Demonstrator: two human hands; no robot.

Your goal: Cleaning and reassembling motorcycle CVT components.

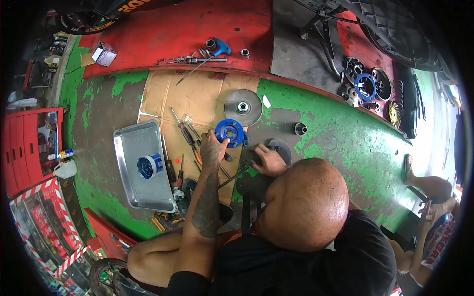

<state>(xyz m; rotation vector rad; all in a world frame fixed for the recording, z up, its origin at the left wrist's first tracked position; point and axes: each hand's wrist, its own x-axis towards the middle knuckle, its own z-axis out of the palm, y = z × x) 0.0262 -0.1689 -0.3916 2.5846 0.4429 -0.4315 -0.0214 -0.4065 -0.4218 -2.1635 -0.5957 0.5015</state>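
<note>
My left hand [216, 147] is closed on the rim of a round blue plate [230, 133] with a hole in its middle. The plate is over the edge of the cardboard, just below a wide grey metal disc [249, 111] with a raised hub. To the right, my right hand [269, 159] is held low with its fingers apart and slightly bent, and I see nothing in it. Beside it lies a dark grey round part [280, 149], partly covered by the hand. Screwdrivers [186, 134] and a dark bar [233, 177] lie near my left forearm.
A metal tray [140, 190] holding a blue tub [149, 166] stands left. Ahead, a red platform [182, 29] bears a blue-handled tool [222, 48] and sockets. A socket [299, 129] stands on the green floor. Motorcycle parts [365, 88] lie far right; another person [434, 217] sits at right.
</note>
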